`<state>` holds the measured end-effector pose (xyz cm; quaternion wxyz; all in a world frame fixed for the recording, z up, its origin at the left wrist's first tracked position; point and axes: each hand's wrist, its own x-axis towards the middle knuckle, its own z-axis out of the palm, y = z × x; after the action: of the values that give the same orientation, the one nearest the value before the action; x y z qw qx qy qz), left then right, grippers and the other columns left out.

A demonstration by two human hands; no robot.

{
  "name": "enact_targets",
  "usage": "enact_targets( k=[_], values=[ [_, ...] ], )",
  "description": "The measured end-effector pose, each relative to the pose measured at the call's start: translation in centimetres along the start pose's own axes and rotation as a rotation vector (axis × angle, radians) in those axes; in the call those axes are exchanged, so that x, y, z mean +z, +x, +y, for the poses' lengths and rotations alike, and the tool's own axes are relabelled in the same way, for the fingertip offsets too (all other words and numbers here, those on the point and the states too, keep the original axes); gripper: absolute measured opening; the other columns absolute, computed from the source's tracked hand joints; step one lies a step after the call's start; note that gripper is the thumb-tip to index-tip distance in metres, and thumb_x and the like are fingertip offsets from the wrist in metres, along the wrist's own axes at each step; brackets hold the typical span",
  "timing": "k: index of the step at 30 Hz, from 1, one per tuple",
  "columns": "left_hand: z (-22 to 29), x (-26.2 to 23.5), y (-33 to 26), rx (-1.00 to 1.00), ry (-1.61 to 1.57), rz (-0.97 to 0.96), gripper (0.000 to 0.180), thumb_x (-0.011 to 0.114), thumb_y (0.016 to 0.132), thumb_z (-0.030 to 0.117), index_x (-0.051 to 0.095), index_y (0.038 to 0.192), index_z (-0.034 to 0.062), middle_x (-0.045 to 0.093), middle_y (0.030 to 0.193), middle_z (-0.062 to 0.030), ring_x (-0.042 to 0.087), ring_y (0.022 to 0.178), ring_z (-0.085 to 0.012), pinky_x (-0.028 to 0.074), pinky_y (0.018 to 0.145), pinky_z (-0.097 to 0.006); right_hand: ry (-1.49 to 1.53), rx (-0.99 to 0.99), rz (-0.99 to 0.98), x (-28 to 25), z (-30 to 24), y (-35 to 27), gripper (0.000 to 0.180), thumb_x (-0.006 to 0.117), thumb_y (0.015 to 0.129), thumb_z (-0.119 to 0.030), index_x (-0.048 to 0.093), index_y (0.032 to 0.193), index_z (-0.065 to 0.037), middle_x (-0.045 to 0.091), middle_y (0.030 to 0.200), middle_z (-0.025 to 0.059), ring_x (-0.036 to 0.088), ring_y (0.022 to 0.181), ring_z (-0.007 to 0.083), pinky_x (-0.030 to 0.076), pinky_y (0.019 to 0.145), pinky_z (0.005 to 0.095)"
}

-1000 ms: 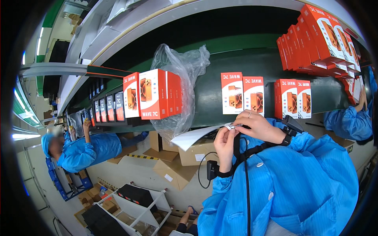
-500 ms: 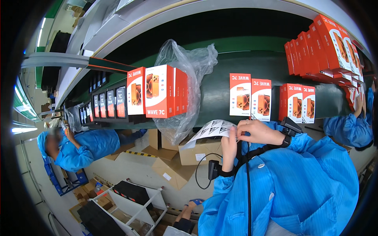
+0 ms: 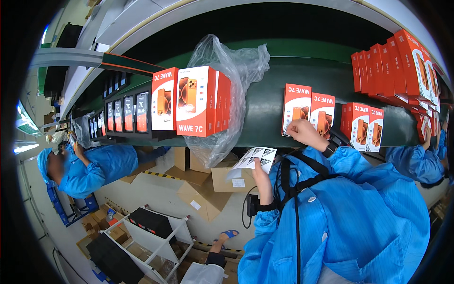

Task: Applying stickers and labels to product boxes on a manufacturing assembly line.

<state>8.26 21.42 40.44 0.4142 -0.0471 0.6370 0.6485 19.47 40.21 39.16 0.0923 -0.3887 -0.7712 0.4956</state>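
My left hand (image 3: 263,183) grips a white sheet of stickers (image 3: 251,157) by its edge, thumb on top; dark triangular prints show on it. My right hand (image 3: 308,134) is at the lower part of a red and white phone box (image 3: 297,100) lying on the dark green work surface. Its fingers are bent together against the box's lower edge, and whatever they may pinch is too small to make out. A second phone box (image 3: 323,105) lies alongside, with a dark mark at its lower corner. My right wrist partly covers its bottom.
More phone boxes (image 3: 360,116) stand right of my hand, with a long stack (image 3: 378,68) behind. At left, a box group (image 3: 196,102) stands by a clear plastic bag (image 3: 246,66) and black trays with phones (image 3: 142,113). Co-workers (image 3: 94,165) are at both sides; cartons (image 3: 203,199) lie below.
My right hand has left the sticker sheet and moved up to the left phone box. My left hand has lowered slightly with the sheet. The whole view has shifted a little.
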Motion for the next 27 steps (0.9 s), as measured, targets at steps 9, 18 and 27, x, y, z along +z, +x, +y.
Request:
enact_targets(
  k=[9,18,27],
  values=[
    [0.0,-0.6,0.8,-0.03,0.018,-0.055,0.047,0.04,0.098,0.034,0.043,0.12,-0.0075,0.061,0.106,-0.0199,0.066,0.088,-0.0293,0.056,0.077,-0.036,-0.031,-0.011,-0.027,0.2,0.6,0.0,0.009,0.063,0.075,-0.011,0.065,0.074,-0.002,0.062,0.069,0.0136,0.061,0.064,0.029,0.047,0.06,0.0381],
    [0.8,-0.7,0.8,-0.04,0.011,-0.061,0.045,0.038,0.099,0.033,0.044,0.119,-0.0064,0.062,0.107,-0.0186,0.066,0.087,-0.0292,0.056,0.077,-0.036,-0.133,-0.171,0.084,1.2,1.4,0.0,0.016,0.067,0.074,-0.013,0.058,0.073,0.001,0.059,0.07,0.0142,0.058,0.065,0.0294,0.046,0.06,0.037],
    [-1.3,3.0,4.5,-0.005,0.135,-0.25,0.051,0.039,0.099,0.041,0.055,0.114,-0.0055,0.06,0.107,-0.0078,0.054,0.095,-0.0141,0.041,0.084,-0.026,-0.071,-0.05,0.335,-2.6,1.4,-3.3,0.028,0.07,0.071,-0.013,0.05,0.087,-0.003,0.051,0.088,0.0142,0.052,0.09,0.0346,0.042,0.084,0.0409]
  ],
)
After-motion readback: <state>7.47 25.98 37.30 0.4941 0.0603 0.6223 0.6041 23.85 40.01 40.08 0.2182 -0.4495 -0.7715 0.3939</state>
